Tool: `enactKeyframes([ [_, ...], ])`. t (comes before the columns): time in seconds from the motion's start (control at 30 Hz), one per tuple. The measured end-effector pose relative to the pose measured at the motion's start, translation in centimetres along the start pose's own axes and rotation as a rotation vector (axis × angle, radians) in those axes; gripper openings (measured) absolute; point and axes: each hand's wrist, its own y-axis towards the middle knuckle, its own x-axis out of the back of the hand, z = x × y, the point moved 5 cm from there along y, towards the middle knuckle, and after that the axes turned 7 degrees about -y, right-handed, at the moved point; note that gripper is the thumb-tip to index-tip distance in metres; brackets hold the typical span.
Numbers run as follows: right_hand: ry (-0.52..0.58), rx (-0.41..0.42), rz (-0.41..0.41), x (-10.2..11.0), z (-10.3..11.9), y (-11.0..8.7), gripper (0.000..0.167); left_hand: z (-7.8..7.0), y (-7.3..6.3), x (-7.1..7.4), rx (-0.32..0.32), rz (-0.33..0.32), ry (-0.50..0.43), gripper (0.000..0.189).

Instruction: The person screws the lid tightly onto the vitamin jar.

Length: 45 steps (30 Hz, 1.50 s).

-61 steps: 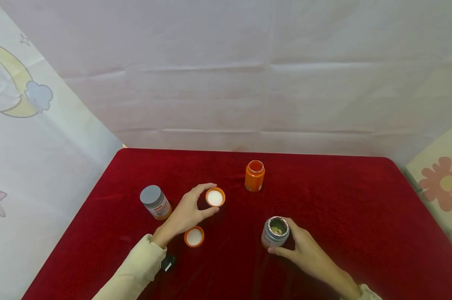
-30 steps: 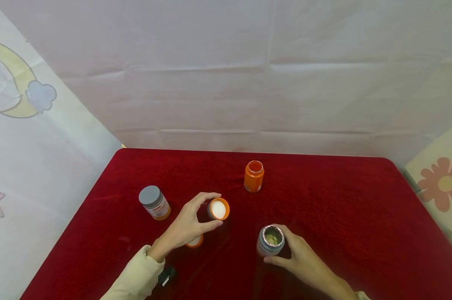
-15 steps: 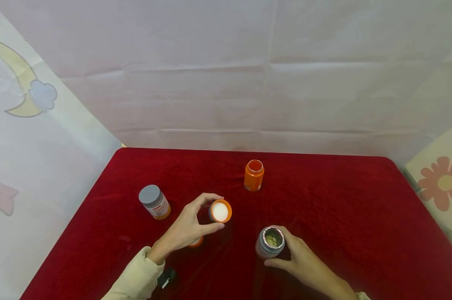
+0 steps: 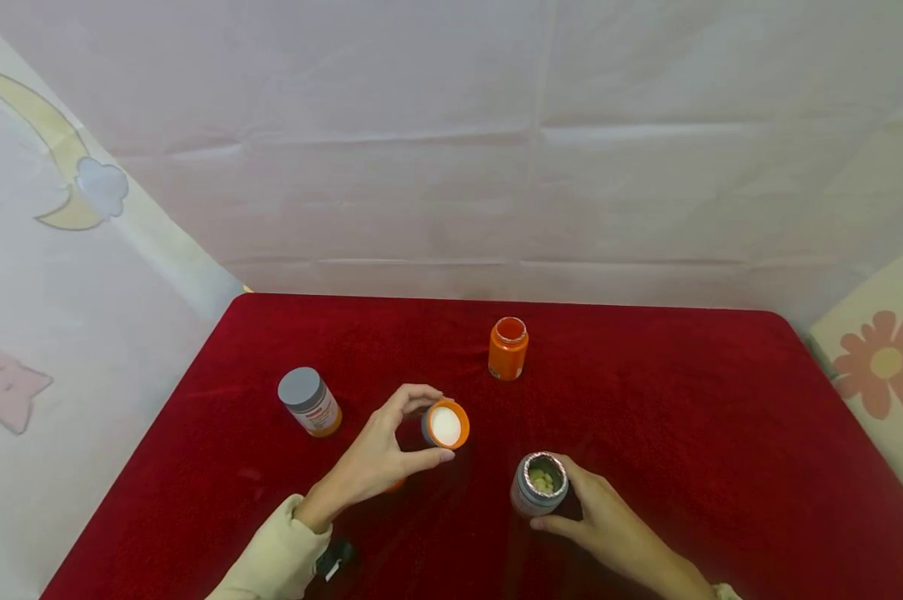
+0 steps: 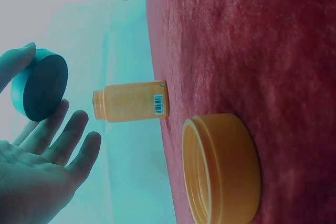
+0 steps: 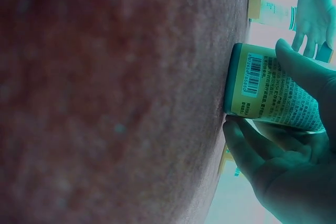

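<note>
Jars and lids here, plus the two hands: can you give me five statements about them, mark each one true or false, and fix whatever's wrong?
1. The left hand holds a white-lined lid. True.
2. The open jar in the right hand has nothing in it. False: pale tablets show inside it.
3. The orange jar toward the back of the red cloth stands upright without a lid. True.
4. In the head view, the leftmost jar has no lid on. False: a grey lid sits on it.
5. An orange lid rests on the cloth with its open side up. True.
</note>
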Motion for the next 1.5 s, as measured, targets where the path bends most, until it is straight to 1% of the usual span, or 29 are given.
enactKeyframes([
  [0.1, -0.011, -0.004, -0.002, 0.0, 0.0, 0.0, 0.063, -0.1, 0.0, -0.1, -0.002, -0.007, -0.010, 0.059],
  [0.23, -0.012, 0.005, 0.007, 0.0, 0.0, 0.0, 0.062, -0.3, 0.0, -0.1, -0.022, -0.011, -0.023, 0.058],
  [0.47, 0.022, -0.019, 0.037, -0.1, -0.1, 0.0, 0.061, -0.5, 0.0, -0.1, -0.038, -0.011, -0.046, 0.057],
  [0.57, 0.026, -0.025, 0.046, -0.2, -0.1, 0.0, 0.062, -0.6, -0.1, -0.3, -0.039, -0.004, -0.053, 0.057],
  [0.83, 0.062, -0.010, 0.079, -0.3, 0.0, -0.1, 0.061, -0.8, -0.3, -0.7, -0.053, 0.023, -0.047, 0.055],
  [0.97, 0.080, -0.015, 0.091, -0.5, -0.1, -0.1, 0.060, -0.8, -0.3, -0.8, -0.042, 0.040, -0.046, 0.054],
  [1.13, 0.077, -0.012, 0.090, -0.6, -0.1, -0.1, 0.059, -1.0, -0.4, -1.0, -0.025, 0.066, -0.043, 0.054],
  [1.27, 0.067, -0.007, 0.098, -0.7, 0.1, -0.1, 0.059, -1.3, -0.4, -1.2, -0.038, 0.077, -0.036, 0.055],
  [1.5, 0.086, -0.049, 0.142, -0.8, 0.1, -0.1, 0.062, -1.8, -0.4, -1.4, -0.071, 0.062, -0.029, 0.058],
])
